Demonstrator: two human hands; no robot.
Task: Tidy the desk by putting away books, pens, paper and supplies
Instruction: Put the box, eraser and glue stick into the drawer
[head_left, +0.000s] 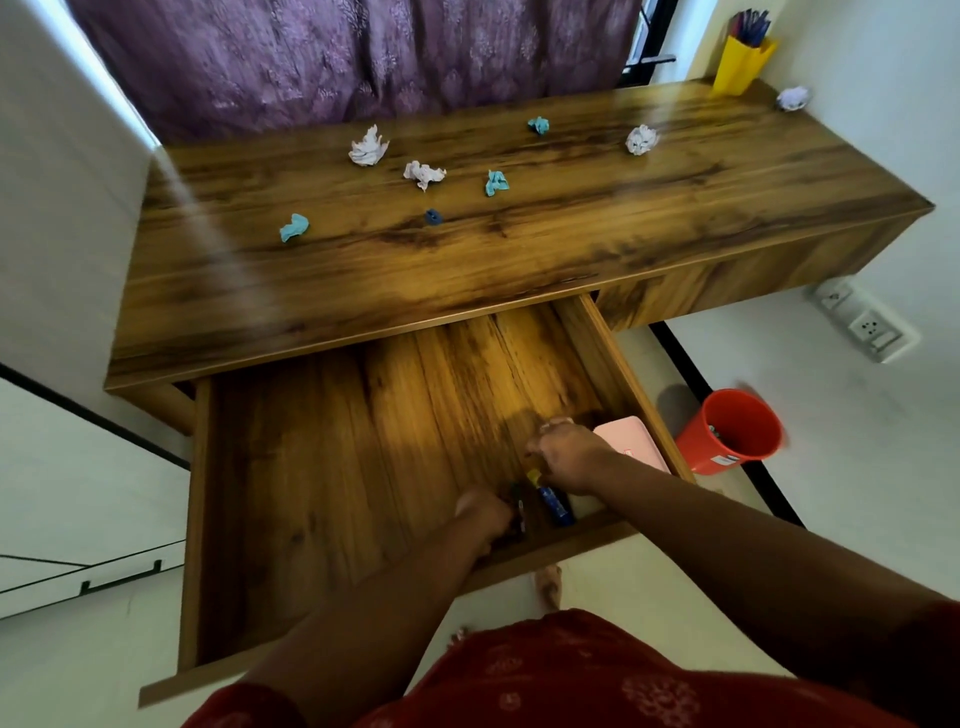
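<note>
The wooden desk's (519, 249) drawer (332, 467) is pulled wide open, and both my hands are inside its front right corner. My left hand (485, 512) is closed around some dark pens (518, 506). My right hand (566, 449) has its fingers curled down over the yellow end of a blue stick-shaped item (555, 503) lying on the drawer floor; whether it grips it is unclear. A pink box (631, 444) lies in the drawer just right of that hand. Several crumpled papers lie on the desktop, white ones (369, 148) and blue ones (294, 227).
A yellow holder (740, 65) full of pens stands at the desk's far right corner, with a crumpled white paper (793, 97) beside it. A red bin (732, 431) sits on the floor right of the drawer. A purple curtain (363, 57) hangs behind the desk.
</note>
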